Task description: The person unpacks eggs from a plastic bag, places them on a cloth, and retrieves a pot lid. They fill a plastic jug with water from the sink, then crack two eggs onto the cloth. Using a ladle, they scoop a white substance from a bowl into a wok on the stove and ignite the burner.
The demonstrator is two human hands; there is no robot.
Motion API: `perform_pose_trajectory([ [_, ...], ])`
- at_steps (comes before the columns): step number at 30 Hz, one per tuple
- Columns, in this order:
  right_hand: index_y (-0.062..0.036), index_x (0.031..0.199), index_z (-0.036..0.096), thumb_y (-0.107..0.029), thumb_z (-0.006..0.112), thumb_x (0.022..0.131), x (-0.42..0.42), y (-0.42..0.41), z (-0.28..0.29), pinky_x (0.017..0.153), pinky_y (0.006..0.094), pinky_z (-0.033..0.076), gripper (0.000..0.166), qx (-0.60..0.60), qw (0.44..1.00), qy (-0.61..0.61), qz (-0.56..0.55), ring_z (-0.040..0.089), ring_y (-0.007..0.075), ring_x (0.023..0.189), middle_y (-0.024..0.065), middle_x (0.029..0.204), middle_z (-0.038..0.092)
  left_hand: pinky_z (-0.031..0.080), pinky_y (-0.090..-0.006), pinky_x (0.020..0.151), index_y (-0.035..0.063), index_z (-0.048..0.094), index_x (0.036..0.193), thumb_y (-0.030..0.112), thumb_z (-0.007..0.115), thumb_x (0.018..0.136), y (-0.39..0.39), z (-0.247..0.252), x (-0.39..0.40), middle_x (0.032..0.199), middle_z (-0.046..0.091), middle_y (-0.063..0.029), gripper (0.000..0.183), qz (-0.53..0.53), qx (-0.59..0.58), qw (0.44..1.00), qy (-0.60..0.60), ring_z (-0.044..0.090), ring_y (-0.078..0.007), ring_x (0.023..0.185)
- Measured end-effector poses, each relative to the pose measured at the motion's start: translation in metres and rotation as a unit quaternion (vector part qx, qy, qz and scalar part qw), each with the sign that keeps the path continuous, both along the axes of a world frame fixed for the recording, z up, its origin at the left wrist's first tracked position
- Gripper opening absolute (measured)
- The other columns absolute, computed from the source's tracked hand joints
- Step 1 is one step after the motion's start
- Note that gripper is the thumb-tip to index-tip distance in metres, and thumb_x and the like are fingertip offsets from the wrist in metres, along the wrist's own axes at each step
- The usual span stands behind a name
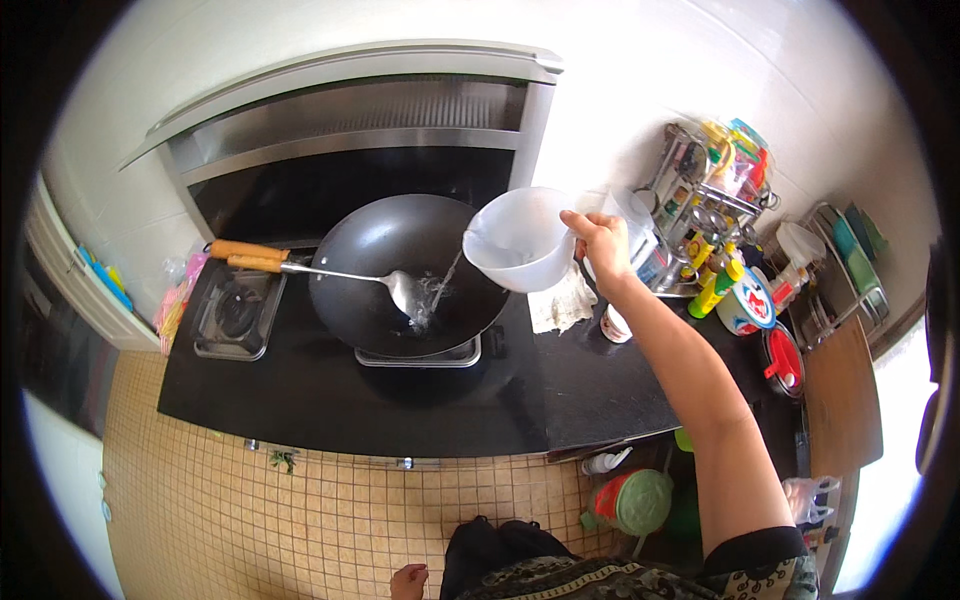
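My right hand grips the handle of a translucent white plastic jug, tilted over the right side of a dark wok. A thin stream of water runs from the jug and splashes at the bottom of the wok. Next to the splash rests the metal blade of a wok spatula. Its wooden handle lies across the wok's left rim beside the wok's own wooden handle. My left hand hangs low at the bottom edge, partly cut off, with its fingers curled; nothing shows in it.
The wok sits on a black stove under a range hood. Left of it is a second burner. A white cloth, a small white jar and a utensil rack stand to the right. A bin is below.
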State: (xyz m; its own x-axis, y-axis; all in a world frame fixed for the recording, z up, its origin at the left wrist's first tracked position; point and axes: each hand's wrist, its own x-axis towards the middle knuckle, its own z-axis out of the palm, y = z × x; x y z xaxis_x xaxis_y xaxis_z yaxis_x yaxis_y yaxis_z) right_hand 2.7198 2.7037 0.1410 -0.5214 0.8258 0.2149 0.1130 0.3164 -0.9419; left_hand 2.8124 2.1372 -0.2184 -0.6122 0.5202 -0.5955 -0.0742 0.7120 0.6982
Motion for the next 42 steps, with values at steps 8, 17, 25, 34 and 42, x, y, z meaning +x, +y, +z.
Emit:
perform_pose_trajectory([
  [8,-0.006,0.072,0.061,-0.029,0.067,0.084,0.167,-0.035,-0.059,0.053,0.0282,0.037,0.027,-0.287,0.913,0.27,-0.108,0.047,0.0137,0.05,0.0024,0.056,0.05,0.049,-0.0411,0.085,0.0035,0.066,0.111,0.035,0.061,0.093,0.075,-0.001,-0.021,0.106,0.067,-0.0139,0.037,-0.178,0.08,0.981,0.014,0.062,-0.0279,0.098],
  [17,-0.0069,0.076,0.066,-0.026,0.068,0.084,0.554,-0.213,-0.104,0.047,0.0205,0.031,0.021,-0.168,0.827,0.256,-0.472,0.046,0.0063,0.051,-0.0023,0.062,0.056,0.049,-0.0342,0.089,0.0002,0.066,0.11,0.017,0.065,0.089,0.243,0.041,0.012,0.107,0.068,-0.0124,0.027,-0.414,0.114,0.901,-0.057,0.061,-0.0212,0.102],
  [25,-0.0084,0.064,0.06,-0.018,0.065,0.085,0.805,-0.423,-0.157,0.046,0.0234,0.033,0.024,0.014,0.488,0.238,-0.839,0.043,0.0079,0.044,-0.0019,0.051,0.048,0.052,-0.0308,0.075,0.0029,0.064,0.115,0.017,0.062,0.089,0.395,0.126,0.264,0.09,0.071,-0.0137,0.029,-0.658,0.31,0.686,-0.007,0.068,-0.0197,0.084],
  [34,-0.0106,0.058,0.052,-0.021,0.065,0.086,1.007,-0.505,-0.185,0.048,0.0235,0.034,0.032,0.045,0.395,0.195,-0.897,0.042,0.0075,0.045,-0.0032,0.051,0.045,0.044,-0.0409,0.096,0.0048,0.054,0.129,0.016,0.058,0.09,0.447,0.191,0.657,0.117,0.061,-0.0181,0.04,-0.823,0.37,0.424,0.078,0.057,-0.0344,0.111],
  [42,-0.0127,0.055,0.045,-0.021,0.067,0.085,1.092,-0.493,-0.181,0.047,0.023,0.034,0.038,0.038,0.41,0.234,-0.881,0.041,0.0061,0.046,-0.0048,0.051,0.041,0.043,-0.0428,0.096,0.0081,0.051,0.13,0.016,0.062,0.088,0.443,0.207,0.831,0.124,0.057,-0.0159,0.045,-0.857,0.387,0.317,0.127,0.052,-0.0358,0.114],
])
